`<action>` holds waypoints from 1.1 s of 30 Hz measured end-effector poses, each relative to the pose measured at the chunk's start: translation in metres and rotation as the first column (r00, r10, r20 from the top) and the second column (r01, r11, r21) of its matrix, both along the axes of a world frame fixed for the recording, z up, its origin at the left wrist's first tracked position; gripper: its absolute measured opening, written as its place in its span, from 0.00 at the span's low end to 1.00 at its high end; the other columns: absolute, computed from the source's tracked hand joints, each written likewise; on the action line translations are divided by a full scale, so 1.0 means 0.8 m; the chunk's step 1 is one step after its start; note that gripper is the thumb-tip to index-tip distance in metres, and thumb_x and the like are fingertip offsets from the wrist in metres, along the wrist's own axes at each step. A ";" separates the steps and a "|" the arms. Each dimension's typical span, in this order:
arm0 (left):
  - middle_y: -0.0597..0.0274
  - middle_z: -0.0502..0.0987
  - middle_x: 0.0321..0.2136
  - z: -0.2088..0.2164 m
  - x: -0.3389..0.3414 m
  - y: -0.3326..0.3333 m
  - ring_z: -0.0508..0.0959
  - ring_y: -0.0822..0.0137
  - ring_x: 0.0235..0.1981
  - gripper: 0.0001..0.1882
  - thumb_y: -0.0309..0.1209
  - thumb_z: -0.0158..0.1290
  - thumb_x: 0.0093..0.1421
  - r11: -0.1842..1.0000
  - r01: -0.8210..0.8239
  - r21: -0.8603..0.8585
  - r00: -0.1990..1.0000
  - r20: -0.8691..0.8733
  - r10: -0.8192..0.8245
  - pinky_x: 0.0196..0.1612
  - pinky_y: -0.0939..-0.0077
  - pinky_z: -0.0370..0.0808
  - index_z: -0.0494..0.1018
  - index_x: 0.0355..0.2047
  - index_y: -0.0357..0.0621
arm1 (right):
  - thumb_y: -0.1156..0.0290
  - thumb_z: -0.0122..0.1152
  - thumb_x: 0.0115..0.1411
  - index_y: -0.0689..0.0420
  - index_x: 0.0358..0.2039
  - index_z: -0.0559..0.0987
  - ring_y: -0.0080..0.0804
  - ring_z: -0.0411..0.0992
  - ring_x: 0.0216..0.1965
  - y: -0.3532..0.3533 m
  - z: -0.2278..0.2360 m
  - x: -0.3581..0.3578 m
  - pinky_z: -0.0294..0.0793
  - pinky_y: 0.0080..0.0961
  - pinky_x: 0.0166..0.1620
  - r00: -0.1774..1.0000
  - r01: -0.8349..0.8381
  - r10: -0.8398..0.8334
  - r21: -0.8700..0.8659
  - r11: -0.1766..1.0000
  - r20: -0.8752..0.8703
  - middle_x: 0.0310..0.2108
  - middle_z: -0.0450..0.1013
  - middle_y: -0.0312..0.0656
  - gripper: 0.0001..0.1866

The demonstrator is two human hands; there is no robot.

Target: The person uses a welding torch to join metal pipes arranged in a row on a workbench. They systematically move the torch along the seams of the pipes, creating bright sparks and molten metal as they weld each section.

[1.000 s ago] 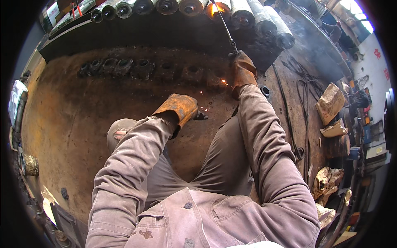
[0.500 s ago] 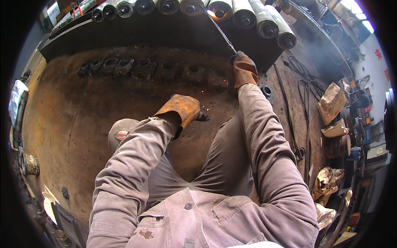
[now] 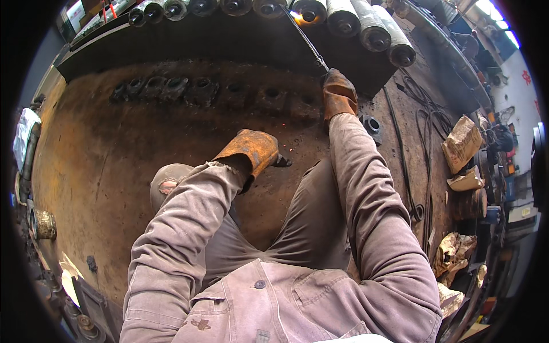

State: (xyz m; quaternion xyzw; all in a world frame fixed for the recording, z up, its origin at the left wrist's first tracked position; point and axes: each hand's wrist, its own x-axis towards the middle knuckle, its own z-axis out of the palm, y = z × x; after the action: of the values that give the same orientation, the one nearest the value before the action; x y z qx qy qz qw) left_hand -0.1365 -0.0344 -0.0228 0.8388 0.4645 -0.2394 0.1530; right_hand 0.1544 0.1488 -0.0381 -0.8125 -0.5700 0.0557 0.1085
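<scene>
My right hand (image 3: pixel 339 94), in a brown leather glove, is wrapped round the rear of a cutting torch (image 3: pixel 309 46). The torch's thin metal tubes reach up and away to a row of grey steel rollers (image 3: pixel 373 27). An orange flame (image 3: pixel 297 19) glows at the end face of one roller (image 3: pixel 312 10), beside the torch tip. My left hand (image 3: pixel 251 151), in an orange-brown leather glove, is closed low in front of my knees. Something dark (image 3: pixel 282 162) sticks out at its finger side; I cannot make out what it is.
Several blackened blocks with round holes (image 3: pixel 200 91) line the rusty steel floor (image 3: pixel 91 188) below the dark rack edge (image 3: pixel 229 46). To the right lie a metal ring-shaped part (image 3: pixel 372 124), black hoses (image 3: pixel 423 114) and torn brown paper packaging (image 3: pixel 461 146).
The view has shifted slightly, so rollers and blocks sit a little farther right. The flame stays at the roller end and looks somewhat brighter. Both hands keep almost the same place.
</scene>
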 end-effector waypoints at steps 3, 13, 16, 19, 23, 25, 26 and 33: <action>0.48 0.97 0.69 0.009 -0.001 -0.004 0.97 0.42 0.70 0.20 0.42 0.66 0.86 1.000 0.022 0.003 1.000 0.000 -0.022 0.71 0.43 0.94 0.97 0.68 0.50 | 0.56 0.62 0.95 0.50 0.77 0.91 0.67 0.88 0.80 0.005 -0.004 0.006 0.88 0.65 0.82 1.000 0.000 0.000 0.018 1.000 0.000 0.78 0.90 0.56 0.22; 0.48 0.97 0.70 0.007 -0.010 -0.007 0.96 0.42 0.71 0.23 0.47 0.67 0.86 0.994 0.097 0.050 0.995 0.010 -0.098 0.72 0.44 0.94 0.97 0.70 0.49 | 0.48 0.63 0.94 0.49 0.76 0.91 0.68 0.89 0.78 0.012 -0.005 0.010 0.88 0.67 0.82 0.998 0.028 -0.025 0.053 0.998 -0.057 0.77 0.91 0.57 0.25; 0.48 0.97 0.69 -0.002 -0.006 -0.002 0.97 0.42 0.70 0.23 0.48 0.67 0.86 0.997 0.054 0.047 0.998 0.023 -0.055 0.72 0.44 0.94 0.97 0.69 0.49 | 0.47 0.63 0.94 0.49 0.76 0.91 0.68 0.89 0.78 0.017 -0.005 0.015 0.88 0.66 0.82 0.998 0.032 -0.030 0.055 0.998 -0.046 0.77 0.91 0.57 0.26; 0.48 0.98 0.68 0.001 -0.002 -0.001 0.97 0.42 0.69 0.22 0.46 0.68 0.85 1.000 0.005 0.006 1.000 0.025 -0.005 0.71 0.44 0.94 0.97 0.69 0.50 | 0.46 0.63 0.95 0.49 0.77 0.91 0.68 0.89 0.78 0.012 -0.005 0.010 0.89 0.66 0.81 0.998 0.039 -0.035 0.068 0.997 -0.057 0.76 0.91 0.57 0.26; 0.49 0.98 0.68 -0.016 -0.002 0.008 0.97 0.43 0.70 0.26 0.54 0.67 0.87 0.999 -0.042 0.014 0.999 -0.008 0.042 0.71 0.44 0.94 0.97 0.70 0.52 | 0.45 0.63 0.95 0.49 0.77 0.91 0.68 0.89 0.78 0.005 0.002 0.000 0.89 0.65 0.81 0.997 0.025 -0.019 0.084 0.996 -0.070 0.76 0.91 0.58 0.27; 0.50 0.98 0.68 -0.016 -0.001 0.008 0.97 0.44 0.70 0.30 0.60 0.66 0.87 1.000 -0.025 0.017 1.000 -0.017 0.025 0.71 0.44 0.94 0.97 0.69 0.53 | 0.45 0.64 0.94 0.49 0.76 0.91 0.68 0.89 0.77 0.006 0.001 0.001 0.90 0.65 0.80 0.997 0.037 -0.031 0.088 0.995 -0.067 0.75 0.92 0.58 0.27; 0.50 0.98 0.68 -0.016 -0.001 0.008 0.97 0.44 0.70 0.31 0.62 0.66 0.87 1.000 -0.020 0.018 1.000 -0.020 0.020 0.72 0.44 0.94 0.97 0.69 0.53 | 0.45 0.65 0.94 0.49 0.76 0.91 0.68 0.90 0.77 0.007 0.001 0.001 0.90 0.65 0.79 0.997 0.046 -0.040 0.092 0.995 -0.066 0.74 0.92 0.58 0.26; 0.50 0.98 0.67 -0.020 -0.004 0.007 0.96 0.43 0.70 0.38 0.71 0.64 0.86 0.999 -0.009 0.032 1.000 0.013 0.009 0.72 0.43 0.93 0.97 0.70 0.53 | 0.46 0.67 0.94 0.51 0.72 0.93 0.69 0.91 0.73 0.011 -0.003 0.007 0.91 0.65 0.76 0.996 0.034 -0.025 0.096 0.995 -0.090 0.71 0.94 0.58 0.25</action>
State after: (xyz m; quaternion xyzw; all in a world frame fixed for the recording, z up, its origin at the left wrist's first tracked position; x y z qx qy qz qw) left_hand -0.1398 -0.0286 -0.0390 0.8405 0.4711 -0.2259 0.1438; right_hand 0.1596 0.1576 -0.0406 -0.8113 -0.5546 0.0624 0.1739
